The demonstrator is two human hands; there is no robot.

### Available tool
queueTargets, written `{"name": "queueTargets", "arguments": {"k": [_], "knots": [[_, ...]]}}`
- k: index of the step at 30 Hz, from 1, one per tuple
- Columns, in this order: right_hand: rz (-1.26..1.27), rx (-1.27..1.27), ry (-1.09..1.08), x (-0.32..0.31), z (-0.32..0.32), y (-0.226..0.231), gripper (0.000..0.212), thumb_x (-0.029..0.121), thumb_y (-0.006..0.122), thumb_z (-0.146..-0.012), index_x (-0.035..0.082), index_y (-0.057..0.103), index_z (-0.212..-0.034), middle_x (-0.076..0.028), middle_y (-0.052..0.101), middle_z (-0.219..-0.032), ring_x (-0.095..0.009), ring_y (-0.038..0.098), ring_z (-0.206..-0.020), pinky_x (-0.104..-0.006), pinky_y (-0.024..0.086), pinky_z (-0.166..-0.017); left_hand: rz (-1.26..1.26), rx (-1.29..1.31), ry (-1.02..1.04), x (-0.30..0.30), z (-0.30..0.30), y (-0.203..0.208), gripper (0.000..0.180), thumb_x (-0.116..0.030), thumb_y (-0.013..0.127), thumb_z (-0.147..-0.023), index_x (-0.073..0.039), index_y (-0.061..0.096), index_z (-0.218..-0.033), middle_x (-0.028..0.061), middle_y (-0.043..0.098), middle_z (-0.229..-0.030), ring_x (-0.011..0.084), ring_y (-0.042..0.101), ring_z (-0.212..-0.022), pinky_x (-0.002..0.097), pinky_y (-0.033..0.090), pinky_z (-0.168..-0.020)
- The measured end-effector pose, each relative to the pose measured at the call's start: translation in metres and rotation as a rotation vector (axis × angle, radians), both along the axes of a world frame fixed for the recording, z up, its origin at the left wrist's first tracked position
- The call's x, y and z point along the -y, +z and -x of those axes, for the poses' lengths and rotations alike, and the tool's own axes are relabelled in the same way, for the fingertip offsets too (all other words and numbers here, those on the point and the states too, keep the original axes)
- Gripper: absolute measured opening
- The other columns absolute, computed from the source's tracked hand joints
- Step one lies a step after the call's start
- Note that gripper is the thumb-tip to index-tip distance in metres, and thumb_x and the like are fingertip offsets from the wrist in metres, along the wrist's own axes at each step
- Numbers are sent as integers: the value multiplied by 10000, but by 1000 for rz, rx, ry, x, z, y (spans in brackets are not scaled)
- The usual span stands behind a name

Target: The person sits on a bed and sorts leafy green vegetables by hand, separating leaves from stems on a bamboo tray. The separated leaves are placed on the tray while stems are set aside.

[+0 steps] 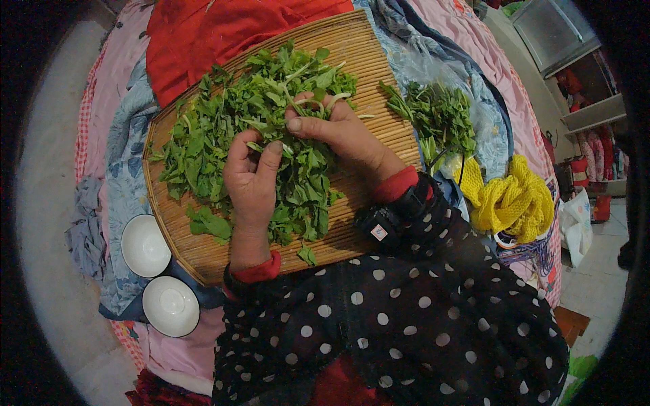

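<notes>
A large heap of leafy greens (203,142) covers much of a slatted bamboo tray (372,57). Over the heap's near right part, my left hand (250,172) has its thumb and fingers closed on some leafy greens. Close beside it, my right hand (338,132) is pinched around pale green stems, thumb against the bent forefinger. The two hands are almost touching, fingertips toward each other. A dark band with a small box sits on my right wrist. Loose leaves lie near the tray's front edge.
Two white bowls (145,245) stand left of the tray. A second bunch of greens (443,118) lies on clear plastic at the right, above a yellow mesh cloth (518,199). Red fabric (210,40) lies beyond the tray. Blue and pink cloths spread underneath.
</notes>
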State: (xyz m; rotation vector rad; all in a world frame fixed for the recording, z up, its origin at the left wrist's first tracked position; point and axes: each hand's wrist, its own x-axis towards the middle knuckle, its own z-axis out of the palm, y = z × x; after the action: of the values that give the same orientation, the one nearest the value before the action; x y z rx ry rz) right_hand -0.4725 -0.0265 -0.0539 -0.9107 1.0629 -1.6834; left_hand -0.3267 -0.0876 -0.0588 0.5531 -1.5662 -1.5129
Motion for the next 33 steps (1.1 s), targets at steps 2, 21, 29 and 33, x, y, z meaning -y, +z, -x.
{"name": "queueTargets", "arguments": {"k": [2,21,29,33], "knots": [[-19,-6,-15,-1,0,1,256,185,654,-774,62,576,-984,5,595,-931,-93,521,-868,-243,414,-807,-8,-7,-2,0,0,0,203,-50,591,-838,5,484,-1002,-10,537,-821,38,482,-701,174,392,-597],[-62,89,-4,-1,-3,2,288,131,678,-744,60,549,-992,1,584,-903,-100,532,-840,-239,433,-765,1,-11,-50,1,0,1,175,-37,572,-844,6,491,-994,-2,553,-870,37,494,-735,174,404,-624],[-60,10,12,0,0,0,277,157,678,-755,53,566,-986,-5,605,-923,-94,531,-863,-235,425,-784,-26,-28,-72,1,0,0,174,-37,562,-849,5,497,-1006,5,564,-896,47,501,-766,186,410,-664],[-51,-11,10,1,1,-1,276,156,674,-758,48,565,-987,-4,605,-926,-92,532,-863,-232,427,-783,-26,-23,-89,2,0,1,169,-39,562,-850,3,499,-1002,3,562,-903,45,498,-765,186,406,-665]]}}
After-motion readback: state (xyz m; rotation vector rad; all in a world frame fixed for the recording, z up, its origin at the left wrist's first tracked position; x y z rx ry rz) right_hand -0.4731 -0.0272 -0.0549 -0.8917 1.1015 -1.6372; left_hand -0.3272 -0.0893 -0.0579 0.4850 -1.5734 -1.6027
